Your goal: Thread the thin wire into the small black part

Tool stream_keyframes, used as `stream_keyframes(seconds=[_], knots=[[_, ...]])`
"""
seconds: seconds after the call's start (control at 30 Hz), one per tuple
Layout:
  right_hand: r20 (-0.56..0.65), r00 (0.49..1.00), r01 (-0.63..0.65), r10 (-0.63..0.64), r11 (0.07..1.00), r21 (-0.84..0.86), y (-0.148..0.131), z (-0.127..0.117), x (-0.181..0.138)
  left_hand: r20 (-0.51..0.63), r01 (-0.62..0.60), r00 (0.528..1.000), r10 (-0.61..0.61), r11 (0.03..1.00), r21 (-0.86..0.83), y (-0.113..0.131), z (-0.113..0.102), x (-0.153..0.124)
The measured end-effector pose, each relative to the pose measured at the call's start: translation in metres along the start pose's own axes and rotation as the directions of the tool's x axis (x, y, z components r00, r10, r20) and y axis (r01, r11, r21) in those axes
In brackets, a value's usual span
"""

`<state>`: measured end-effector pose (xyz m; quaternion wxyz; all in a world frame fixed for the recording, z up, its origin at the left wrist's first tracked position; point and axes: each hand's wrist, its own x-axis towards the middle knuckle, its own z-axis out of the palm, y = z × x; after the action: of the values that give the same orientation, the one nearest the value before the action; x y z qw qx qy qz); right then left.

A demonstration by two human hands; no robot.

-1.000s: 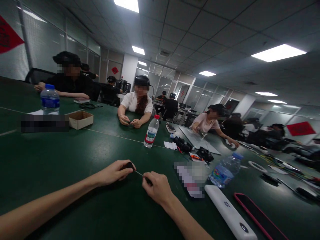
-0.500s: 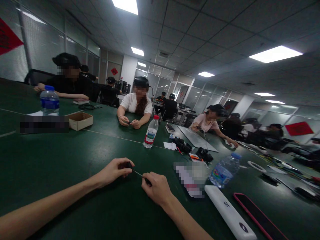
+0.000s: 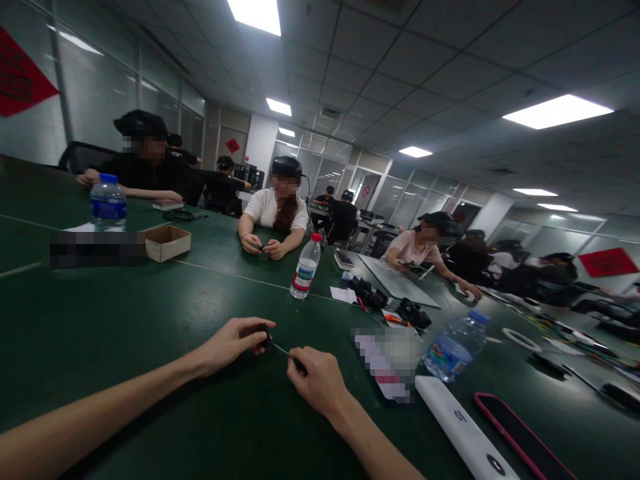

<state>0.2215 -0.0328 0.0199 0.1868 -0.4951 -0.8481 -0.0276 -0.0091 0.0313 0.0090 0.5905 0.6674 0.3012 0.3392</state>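
Observation:
My left hand (image 3: 231,345) pinches a small black part (image 3: 267,331) between thumb and fingers, just above the green table. Its kind is too small to make out. In my right hand (image 3: 320,381) is a screwdriver (image 3: 280,349), its dark handle mostly covered by the curled fingers. The thin metal shaft points left, and its tip end meets the black part; whether it sits in a screw is hidden. Beyond my hands stands a red-capped water bottle (image 3: 306,268).
Right of my hands lie a partly blurred packet (image 3: 383,373), a blue-capped bottle (image 3: 455,347), a white device (image 3: 463,427) and a red-edged phone (image 3: 520,433). An open cardboard box (image 3: 167,245) sits at the left. Across the green table (image 3: 150,313), several people work, some with small items in their hands.
The whole view has shifted slightly, so things appear a little farther right and lower. My hands keep nearly the same hold on the black part and screwdriver.

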Motion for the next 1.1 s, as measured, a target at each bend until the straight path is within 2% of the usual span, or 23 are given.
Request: stream_keyframes(seconds=[0.43, 0.77, 1.1], knots=[[0.005, 1.000, -0.014, 0.014, 1.000, 0.011, 0.001, 0.002, 0.000, -0.018, -0.019, 1.000, 0.018, 0.999, -0.027, -0.007, -0.002, 0.003], [0.047, 0.998, -0.049, 0.046, 0.996, 0.073, 0.001, 0.000, 0.000, 0.001, -0.027, 1.000, 0.027, 1.000, -0.003, -0.002, -0.001, 0.001], [0.058, 0.997, -0.056, 0.053, 0.998, 0.039, -0.001, -0.003, 0.001, -0.003, -0.070, 0.998, 0.070, 0.998, 0.006, 0.004, 0.000, -0.001]])
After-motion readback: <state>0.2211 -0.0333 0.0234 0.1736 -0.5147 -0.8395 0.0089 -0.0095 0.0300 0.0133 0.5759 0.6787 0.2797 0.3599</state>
